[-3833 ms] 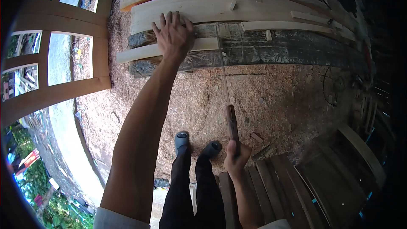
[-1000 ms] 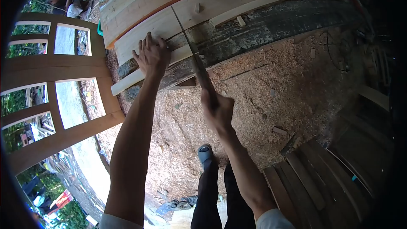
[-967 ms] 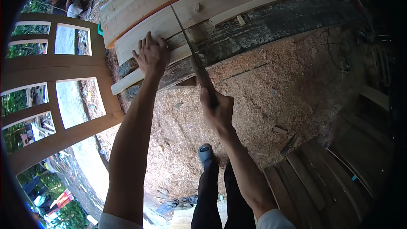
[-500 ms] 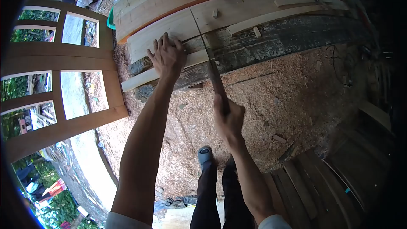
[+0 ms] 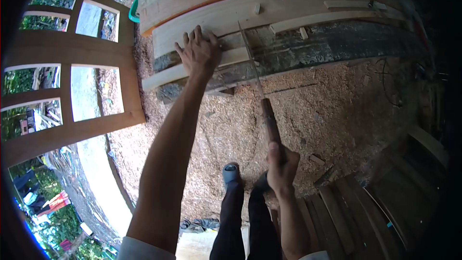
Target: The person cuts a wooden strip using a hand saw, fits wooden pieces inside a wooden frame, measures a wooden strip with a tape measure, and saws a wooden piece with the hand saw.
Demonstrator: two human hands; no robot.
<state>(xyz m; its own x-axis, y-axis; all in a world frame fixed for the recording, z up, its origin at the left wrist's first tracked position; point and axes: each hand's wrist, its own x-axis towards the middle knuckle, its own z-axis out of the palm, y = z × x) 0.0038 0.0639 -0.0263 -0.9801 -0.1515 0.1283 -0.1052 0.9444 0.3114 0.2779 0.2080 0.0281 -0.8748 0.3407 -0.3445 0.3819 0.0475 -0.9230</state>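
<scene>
In the head view my right hand (image 5: 282, 167) is wrapped round the dark wooden handle of a handsaw (image 5: 268, 115). Its thin blade points away from me and lies across a narrow pale wood strip (image 5: 163, 76) near the strip's right end. My left hand (image 5: 199, 54) presses down left of the blade with fingers spread. Its fingertips rest on a wide pale plank (image 5: 168, 38), and the palm covers part of the strip. Beneath both is a dark, weathered timber (image 5: 308, 50). Whether the blade's teeth sit in a cut is too small to tell.
Small wood offcuts (image 5: 303, 33) and longer strips (image 5: 332, 17) lie on the bench to the right. A panelled wooden frame (image 5: 67, 58) stands at left. Wood shavings (image 5: 226, 130) cover the floor. Boards (image 5: 337, 207) are stacked at lower right. Another person sits at far upper left.
My right hand has pulled the saw back toward me and slightly right, so less blade reaches past the strip. My left hand keeps its place on the wood while the view shifts a little.
</scene>
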